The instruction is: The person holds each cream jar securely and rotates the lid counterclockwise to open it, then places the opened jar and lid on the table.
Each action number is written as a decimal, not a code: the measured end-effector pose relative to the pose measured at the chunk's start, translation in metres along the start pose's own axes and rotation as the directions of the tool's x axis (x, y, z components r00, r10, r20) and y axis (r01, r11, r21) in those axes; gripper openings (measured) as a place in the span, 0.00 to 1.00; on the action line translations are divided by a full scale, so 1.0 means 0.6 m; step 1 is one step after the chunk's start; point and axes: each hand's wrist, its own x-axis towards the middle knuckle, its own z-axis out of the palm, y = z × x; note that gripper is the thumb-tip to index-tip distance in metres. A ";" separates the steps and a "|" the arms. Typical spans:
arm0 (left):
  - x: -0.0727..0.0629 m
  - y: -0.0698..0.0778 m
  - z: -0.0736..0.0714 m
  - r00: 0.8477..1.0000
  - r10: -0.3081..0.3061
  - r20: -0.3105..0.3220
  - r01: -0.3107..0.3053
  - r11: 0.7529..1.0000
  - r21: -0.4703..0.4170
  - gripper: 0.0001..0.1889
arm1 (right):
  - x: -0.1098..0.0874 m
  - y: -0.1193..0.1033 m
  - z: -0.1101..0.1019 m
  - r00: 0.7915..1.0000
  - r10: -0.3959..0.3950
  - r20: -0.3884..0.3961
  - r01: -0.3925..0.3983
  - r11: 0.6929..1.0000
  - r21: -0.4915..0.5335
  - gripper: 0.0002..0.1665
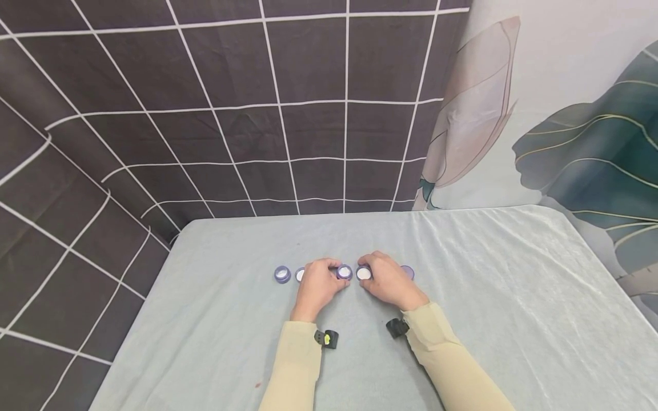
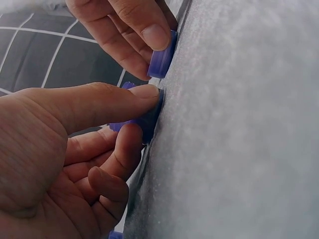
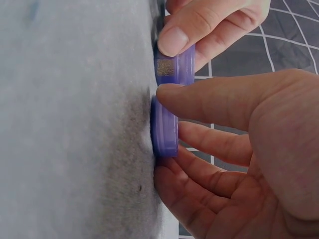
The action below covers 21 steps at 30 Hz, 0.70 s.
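Note:
My left hand (image 1: pixel 316 286) pinches a small purple jar (image 1: pixel 344 272) between thumb and fingers on the cloth-covered table. Just right of it, my right hand (image 1: pixel 389 279) holds a flat purple lid (image 1: pixel 364 274), its white inner face up. In the right wrist view, the jar (image 3: pixel 174 67) bears a small gold square and stands taller than the lid (image 3: pixel 165 130), right beside it. Left of my left hand sits another open purple jar (image 1: pixel 282 274), with a white-faced lid (image 1: pixel 300 275) partly hidden by that hand.
Partly covered by my right hand, a round purple piece (image 1: pixel 408 272) lies at the right end of the row. The pale grey cloth (image 1: pixel 504 319) has wrinkles on its right side. Behind the table hangs a dark gridded curtain (image 1: pixel 313 131), with a leaf-patterned one (image 1: pixel 581 137) to the right.

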 end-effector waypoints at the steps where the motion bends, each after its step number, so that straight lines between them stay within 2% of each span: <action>1: 0.000 0.000 0.000 1.000 0.001 0.000 -0.001 1.000 0.001 0.20 | 0.000 0.000 0.000 1.000 0.001 0.000 -0.001 1.000 0.001 0.22; 21: -0.001 -0.002 -0.002 1.000 0.003 0.002 -0.003 1.000 0.002 0.22 | -0.001 0.000 0.001 1.000 0.003 -0.010 -0.002 1.000 0.010 0.23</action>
